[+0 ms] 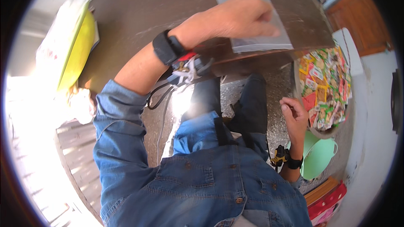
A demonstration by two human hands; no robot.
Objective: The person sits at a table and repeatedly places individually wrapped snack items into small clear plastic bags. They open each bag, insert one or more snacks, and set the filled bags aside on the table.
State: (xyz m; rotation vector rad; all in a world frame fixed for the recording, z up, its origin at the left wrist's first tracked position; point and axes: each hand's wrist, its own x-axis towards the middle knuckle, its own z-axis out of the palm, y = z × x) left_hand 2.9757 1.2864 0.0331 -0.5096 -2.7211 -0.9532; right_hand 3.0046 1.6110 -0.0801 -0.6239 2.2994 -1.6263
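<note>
A clear plastic zip bag (249,48) lies flat on the dark brown table (142,9), its zip edge towards me along the table's front. Over the bag is my left hand (243,17), slightly blurred, with the thumb apart from the bent fingers and nothing visible between them. Whether it touches the bag I cannot tell. My right hand (295,115) is lower and to the right, beside a wide basin (328,135) full of small colourful snack packets (325,88). Its fingers are curled in towards the thumb, and no object shows in them.
Under the table's front edge hang cables and a white clip-like item (189,72). A light green plastic tub (318,159) stands on the floor below the basin. At the left is a yellow rounded object (82,49) beside translucent plastic. A wooden cabinet door (358,22) is at far right.
</note>
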